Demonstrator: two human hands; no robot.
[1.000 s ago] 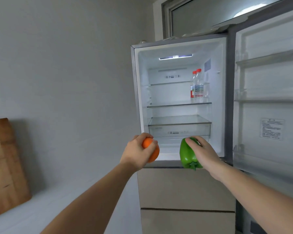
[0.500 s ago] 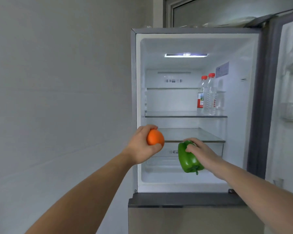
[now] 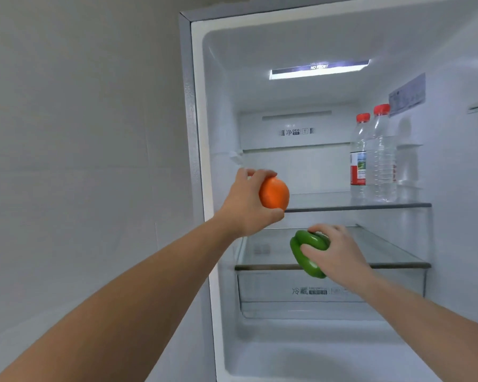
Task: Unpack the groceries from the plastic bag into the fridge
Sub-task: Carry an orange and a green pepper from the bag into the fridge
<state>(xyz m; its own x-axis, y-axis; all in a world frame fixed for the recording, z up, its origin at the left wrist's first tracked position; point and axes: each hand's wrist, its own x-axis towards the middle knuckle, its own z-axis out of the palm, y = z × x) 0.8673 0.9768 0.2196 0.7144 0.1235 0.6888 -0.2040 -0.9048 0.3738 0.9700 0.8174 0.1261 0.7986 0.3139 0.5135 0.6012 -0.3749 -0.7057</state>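
Hands point(image 3: 246, 205) with orange point(image 3: 273, 193), pepper point(image 3: 307, 252), now inside fridge point(image 3: 260, 106)

Orange point(image 3: 274, 193) & green pepper point(image 3: 307, 251), both held at open fridge point(image 3: 453, 188)

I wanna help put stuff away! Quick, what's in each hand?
Left hand: closed around the orange.
Right hand: closed around the green pepper.
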